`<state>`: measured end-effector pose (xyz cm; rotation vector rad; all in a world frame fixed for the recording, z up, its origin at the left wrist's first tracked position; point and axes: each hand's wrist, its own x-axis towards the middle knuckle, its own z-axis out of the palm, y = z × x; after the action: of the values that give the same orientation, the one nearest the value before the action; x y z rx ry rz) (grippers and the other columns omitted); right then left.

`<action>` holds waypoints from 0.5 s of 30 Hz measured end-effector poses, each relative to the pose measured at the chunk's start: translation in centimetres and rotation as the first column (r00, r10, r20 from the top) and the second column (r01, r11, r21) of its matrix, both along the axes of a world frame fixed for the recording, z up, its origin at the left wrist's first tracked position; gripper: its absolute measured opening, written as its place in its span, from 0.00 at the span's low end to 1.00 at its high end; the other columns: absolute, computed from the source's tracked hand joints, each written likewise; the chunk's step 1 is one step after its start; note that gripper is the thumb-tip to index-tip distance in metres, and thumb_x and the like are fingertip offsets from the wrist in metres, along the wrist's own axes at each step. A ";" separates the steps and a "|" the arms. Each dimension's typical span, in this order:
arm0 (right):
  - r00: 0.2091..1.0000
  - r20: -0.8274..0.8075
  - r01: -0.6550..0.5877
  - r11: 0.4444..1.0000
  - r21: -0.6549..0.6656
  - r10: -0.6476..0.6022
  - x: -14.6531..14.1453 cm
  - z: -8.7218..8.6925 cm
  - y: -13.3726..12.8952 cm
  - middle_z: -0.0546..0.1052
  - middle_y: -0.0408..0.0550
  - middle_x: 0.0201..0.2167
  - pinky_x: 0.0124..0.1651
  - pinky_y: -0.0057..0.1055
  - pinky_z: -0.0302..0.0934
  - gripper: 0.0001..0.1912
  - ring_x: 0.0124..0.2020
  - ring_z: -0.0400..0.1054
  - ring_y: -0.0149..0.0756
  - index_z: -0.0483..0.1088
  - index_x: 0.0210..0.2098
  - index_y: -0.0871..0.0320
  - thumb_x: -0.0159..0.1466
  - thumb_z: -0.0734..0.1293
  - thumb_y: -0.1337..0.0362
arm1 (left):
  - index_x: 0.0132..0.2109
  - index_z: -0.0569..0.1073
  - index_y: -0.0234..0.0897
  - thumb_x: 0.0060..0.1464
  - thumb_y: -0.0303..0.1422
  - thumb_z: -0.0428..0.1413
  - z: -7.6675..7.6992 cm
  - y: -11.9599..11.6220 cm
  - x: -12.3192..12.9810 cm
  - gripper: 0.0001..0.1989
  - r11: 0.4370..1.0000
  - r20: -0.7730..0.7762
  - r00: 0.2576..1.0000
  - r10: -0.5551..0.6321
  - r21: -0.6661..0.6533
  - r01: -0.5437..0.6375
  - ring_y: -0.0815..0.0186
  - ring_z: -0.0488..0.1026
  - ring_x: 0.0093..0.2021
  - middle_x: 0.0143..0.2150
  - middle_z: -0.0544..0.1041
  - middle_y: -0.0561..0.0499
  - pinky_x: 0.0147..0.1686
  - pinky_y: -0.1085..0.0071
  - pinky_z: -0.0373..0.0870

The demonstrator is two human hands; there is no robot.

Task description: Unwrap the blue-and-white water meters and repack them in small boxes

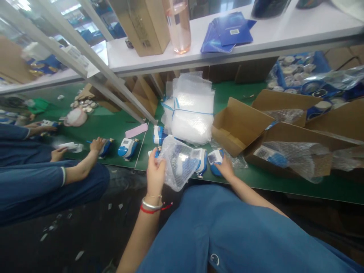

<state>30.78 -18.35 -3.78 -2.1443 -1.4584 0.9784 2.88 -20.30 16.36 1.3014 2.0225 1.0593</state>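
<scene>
1. Green worktop [113,125] runs the whole width, passing beneath a stack of bubble bags [193,117].
2. Far left of the stack, co-workers in blue sit along the same bench; one co-worker's hand [97,145] touches a blue-and-white unit. Below them, the dark floor [113,231] is dotted with pale scraps.
3. Left of the stack, pale metal rails [113,81] slant up past the bench, above a pink card [136,131] and a lone meter-like unit [127,148].
4. Behind and above the stack, a white shelf [196,58] carries, in turn, a cardboard box [150,26], a pinkish bottle [179,30] and blue leaflets [227,32].
5. Just in front of the stack, toward its left, the left hand [156,172] pinches a clear bubble bag [179,163], partly covering units behind it.
6. Front right of the stack, the right hand [226,168], well apart from the left, grips a blue-and-white meter [215,159] at the bench edge.
7. Right of the stack stand open cartons [239,125], one holding a wrapped unit [273,157]; behind them, a blue crate [321,62] holds round parts.
</scene>
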 end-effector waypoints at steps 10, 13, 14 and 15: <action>0.490 -0.871 -0.006 1.000 0.005 0.007 7.4 13.8 -5.2 0.71 0.56 0.54 0.51 0.43 0.64 0.38 0.52 0.68 0.50 0.61 0.57 0.54 0.49 0.69 0.51 | 0.52 0.73 0.31 0.60 0.35 0.49 -3.6 4.0 5.4 0.18 0.938 -0.035 0.940 -0.341 0.053 0.342 0.61 0.70 0.51 0.50 0.75 0.42 0.53 0.66 0.63; 0.412 -0.911 -0.054 0.999 0.005 0.027 5.7 17.4 -4.8 0.72 0.58 0.52 0.50 0.43 0.65 0.40 0.50 0.69 0.53 0.64 0.56 0.58 0.47 0.67 0.46 | 0.47 0.75 0.29 0.62 0.39 0.45 -4.0 5.2 7.6 0.20 0.890 0.095 0.885 -0.456 0.024 0.456 0.62 0.72 0.44 0.43 0.77 0.43 0.48 0.67 0.66; 0.390 -0.920 -0.086 0.996 -0.003 0.031 5.0 18.1 -4.5 0.73 0.58 0.51 0.50 0.43 0.64 0.39 0.50 0.69 0.53 0.64 0.55 0.59 0.47 0.67 0.46 | 0.48 0.75 0.28 0.63 0.39 0.44 -3.8 5.5 7.9 0.22 0.876 0.142 0.866 -0.480 0.026 0.481 0.63 0.72 0.42 0.41 0.77 0.44 0.46 0.68 0.66; 0.370 -0.928 -0.121 0.993 -0.005 0.040 4.4 18.5 -4.0 0.73 0.58 0.51 0.51 0.43 0.64 0.39 0.50 0.69 0.52 0.65 0.55 0.60 0.48 0.67 0.47 | 0.49 0.75 0.29 0.64 0.39 0.42 -3.4 5.7 7.9 0.23 0.868 0.174 0.852 -0.493 0.035 0.495 0.64 0.72 0.40 0.40 0.77 0.44 0.44 0.69 0.67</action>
<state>35.17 -22.39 14.71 -1.0549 -0.8852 1.8741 10.81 -14.60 13.00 1.5487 1.4402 0.8760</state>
